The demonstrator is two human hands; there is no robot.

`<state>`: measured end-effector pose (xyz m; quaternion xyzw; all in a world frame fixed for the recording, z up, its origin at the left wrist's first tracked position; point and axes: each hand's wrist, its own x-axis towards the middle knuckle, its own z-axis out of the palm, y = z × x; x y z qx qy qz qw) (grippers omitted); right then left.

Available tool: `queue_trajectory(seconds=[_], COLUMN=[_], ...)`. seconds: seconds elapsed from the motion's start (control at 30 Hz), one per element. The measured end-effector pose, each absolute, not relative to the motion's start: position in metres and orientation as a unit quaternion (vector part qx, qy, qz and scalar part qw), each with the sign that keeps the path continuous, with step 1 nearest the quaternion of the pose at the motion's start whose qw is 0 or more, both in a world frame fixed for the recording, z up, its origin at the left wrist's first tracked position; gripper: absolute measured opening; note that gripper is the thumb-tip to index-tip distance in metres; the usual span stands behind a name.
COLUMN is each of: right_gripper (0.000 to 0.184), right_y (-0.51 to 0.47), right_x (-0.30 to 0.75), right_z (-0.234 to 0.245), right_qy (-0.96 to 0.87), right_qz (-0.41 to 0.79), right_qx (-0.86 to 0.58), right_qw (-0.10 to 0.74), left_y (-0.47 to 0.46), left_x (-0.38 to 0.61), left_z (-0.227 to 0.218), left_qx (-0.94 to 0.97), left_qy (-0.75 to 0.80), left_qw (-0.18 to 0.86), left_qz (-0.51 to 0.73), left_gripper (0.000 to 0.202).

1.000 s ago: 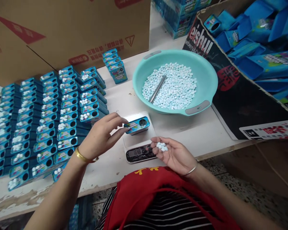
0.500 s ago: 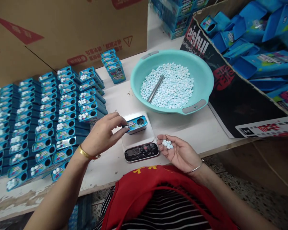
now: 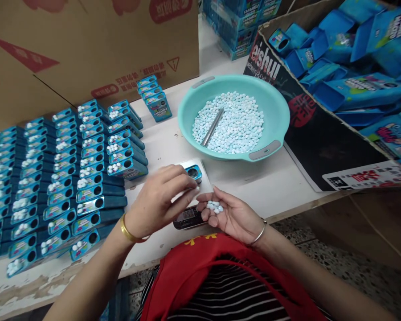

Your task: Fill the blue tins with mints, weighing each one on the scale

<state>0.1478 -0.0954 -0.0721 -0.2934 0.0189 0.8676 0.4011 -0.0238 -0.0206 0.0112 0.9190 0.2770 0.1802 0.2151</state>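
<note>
My right hand (image 3: pixel 232 217) is palm up and cupped around several pale blue candies (image 3: pixel 214 207). Just left of it, my left hand (image 3: pixel 163 198) has its thumb and fingers drawn together. Its fingertips are by the right hand's fingers, and whatever they pinch is too small to make out. Beneath the left hand is a white kitchen scale (image 3: pixel 206 183) with a black front panel, its lit digits partly covered. A blue candy box (image 3: pixel 194 172) lies on the scale, mostly hidden by the left hand, its round dark opening showing.
Rows of blue candy boxes (image 3: pixel 87 191), many with candies on top, stand at the left. A turquoise basin (image 3: pixel 274 102) of candies holds a metal tube (image 3: pixel 212 127). An open carton (image 3: pixel 300 111) of blue boxes is at right; a large cardboard box (image 3: pixel 120 40) stands behind.
My left hand has let go of the box on the scale and moved right, towards my right hand. My right hand has shifted left with its candies. The view has turned slightly.
</note>
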Motion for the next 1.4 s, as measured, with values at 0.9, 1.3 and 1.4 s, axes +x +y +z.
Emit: queue_trajectory(seconds=[0.9, 1.3, 1.4], right_gripper=[0.03, 0.022, 0.023], right_y=[-0.095, -0.093, -0.094], right_x=[0.162, 0.157, 0.157], right_z=[-0.086, -0.098, -0.1], right_qy=[0.095, 0.136, 0.132], right_qz=[0.801, 0.778, 0.776], right_qx=[-0.393, -0.411, -0.421], right_qw=[0.442, 0.455, 0.45], left_y=[0.045, 0.221, 0.196], left_x=[-0.048, -0.047, -0.06], left_z=[-0.015, -0.053, -0.035], left_qx=[0.916, 0.848, 0.85], left_qy=[0.399, 0.525, 0.52], left_qw=[0.039, -0.076, -0.084], left_qz=[-0.001, -0.015, 0.022], left_gripper=[0.033, 0.039, 0.037])
